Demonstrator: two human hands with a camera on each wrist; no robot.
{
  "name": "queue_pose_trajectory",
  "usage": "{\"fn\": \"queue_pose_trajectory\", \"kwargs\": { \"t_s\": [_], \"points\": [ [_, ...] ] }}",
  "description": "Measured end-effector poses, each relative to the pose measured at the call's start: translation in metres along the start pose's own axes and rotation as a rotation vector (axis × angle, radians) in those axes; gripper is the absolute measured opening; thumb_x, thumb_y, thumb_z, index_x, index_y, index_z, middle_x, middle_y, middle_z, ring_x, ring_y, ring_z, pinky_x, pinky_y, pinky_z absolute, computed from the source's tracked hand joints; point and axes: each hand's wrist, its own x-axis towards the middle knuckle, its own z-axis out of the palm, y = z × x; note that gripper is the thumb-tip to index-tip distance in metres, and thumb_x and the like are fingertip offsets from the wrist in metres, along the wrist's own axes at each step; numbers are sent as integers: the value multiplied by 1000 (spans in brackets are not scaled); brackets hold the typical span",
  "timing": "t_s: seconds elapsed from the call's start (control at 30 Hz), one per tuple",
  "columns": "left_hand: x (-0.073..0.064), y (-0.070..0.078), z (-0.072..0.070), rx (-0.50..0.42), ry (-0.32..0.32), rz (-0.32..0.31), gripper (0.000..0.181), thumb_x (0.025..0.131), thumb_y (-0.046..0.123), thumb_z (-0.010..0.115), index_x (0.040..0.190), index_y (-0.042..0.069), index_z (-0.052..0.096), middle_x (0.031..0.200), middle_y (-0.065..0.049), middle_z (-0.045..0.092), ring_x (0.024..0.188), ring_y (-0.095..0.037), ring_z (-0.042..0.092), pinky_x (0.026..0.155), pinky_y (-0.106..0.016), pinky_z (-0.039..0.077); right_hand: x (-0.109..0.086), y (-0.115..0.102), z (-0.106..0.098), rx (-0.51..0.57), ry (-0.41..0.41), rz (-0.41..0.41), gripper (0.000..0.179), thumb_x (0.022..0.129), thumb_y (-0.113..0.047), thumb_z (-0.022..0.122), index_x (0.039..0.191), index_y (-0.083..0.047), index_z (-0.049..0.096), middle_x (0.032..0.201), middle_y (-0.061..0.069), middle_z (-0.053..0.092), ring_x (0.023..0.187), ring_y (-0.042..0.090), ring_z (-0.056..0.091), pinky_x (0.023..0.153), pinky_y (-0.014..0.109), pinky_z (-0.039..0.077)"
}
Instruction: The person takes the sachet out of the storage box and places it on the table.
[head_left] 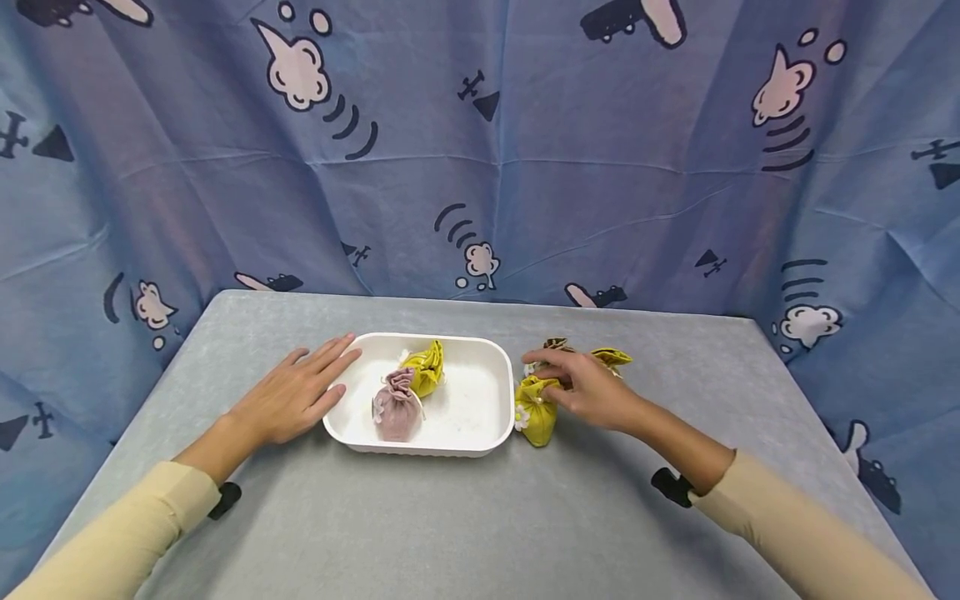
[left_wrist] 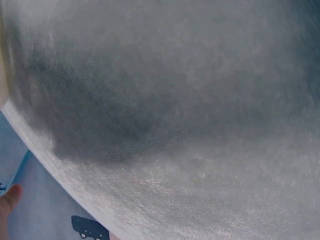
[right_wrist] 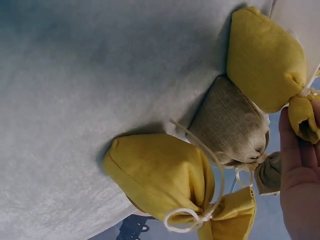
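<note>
My right hand [head_left: 592, 393] pinches the gathered neck of a yellow drawstring pouch [head_left: 537, 423] with a white flower, just beside the white tray [head_left: 472, 404]. In the right wrist view this yellow pouch leans against a brown pouch [right_wrist: 230, 120], and another yellow pouch [right_wrist: 160, 170] with a pale cord lies beyond it. My left hand [head_left: 296, 396] rests flat with spread fingers, fingertips touching the tray's left rim. Inside the tray sit a pink pouch [head_left: 397, 410] and a yellow pouch [head_left: 425, 371], side by side. In the head view my right hand partly hides the brown pouch.
A grey cloth-covered table [head_left: 480, 525] lies under everything. Behind it hangs a blue patterned curtain [head_left: 480, 167], which also runs down both sides. The left wrist view shows mostly table surface with shadow and a fingertip [left_wrist: 11, 197] at its lower left.
</note>
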Motion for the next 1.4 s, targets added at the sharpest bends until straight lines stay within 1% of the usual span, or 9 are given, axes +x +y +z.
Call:
{"fn": "queue_pose_trajectory", "kwargs": {
  "t_s": [0.13,0.37,0.53,0.67,0.83,0.97,1.17,1.23,1.4],
  "points": [
    [0,0,-1,2,-10,-6,59,105,34,42,157,11,30,164,-10,22,147,-32,29,108,-62,31,1,-3,-2,-41,-22,-7,52,87,6,70,136,-5,57,129,18,64,113,28,66,92,42,54],
    [0,0,-2,5,-12,-8,59,105,33,45,157,10,30,164,-10,22,146,-33,30,108,-61,32,7,-12,-6,-43,-86,13,59,88,0,72,142,-4,51,129,15,65,118,28,62,97,46,50],
    [0,1,-3,2,-19,-12,59,105,34,43,158,10,29,165,-10,21,146,-33,30,108,-61,31,14,-21,-8,-46,-77,11,63,87,-7,77,144,-5,49,133,15,62,119,29,62,98,47,49],
    [-1,1,-3,-7,-17,-15,59,105,34,42,158,11,30,165,-10,21,146,-33,30,108,-62,31,23,-32,-7,-26,-70,-20,64,86,-11,78,144,-4,50,134,14,61,120,29,61,100,45,48],
    [0,0,-1,-2,2,-2,58,105,34,41,157,10,31,163,-12,24,146,-33,31,107,-62,33,33,-45,0,-43,-83,-63,65,85,-15,80,142,-5,52,135,9,62,122,24,61,101,40,48],
    [-1,-1,0,-1,4,0,58,105,34,41,157,10,31,163,-13,25,146,-33,31,106,-62,33,41,-54,8,-22,-86,-105,63,85,-12,80,141,-4,52,135,11,61,121,24,62,100,37,48],
    [-1,-2,0,-3,3,1,58,105,34,42,157,10,31,163,-12,24,146,-33,30,107,-61,32,51,-65,21,43,-117,-152,63,85,-8,79,141,-1,51,135,15,61,120,26,62,100,34,49],
    [-1,-1,0,-4,5,4,58,105,34,42,157,9,31,163,-12,24,146,-33,30,107,-61,33,54,-68,26,75,-130,-163,63,86,-8,79,141,1,50,136,16,60,121,27,61,100,35,48],
    [0,-1,-1,-6,9,11,58,105,34,42,157,9,31,163,-13,25,146,-32,31,106,-61,33,60,-76,36,105,-148,-196,64,86,-8,78,141,3,49,135,17,60,122,28,61,101,32,48]
  ]
}}
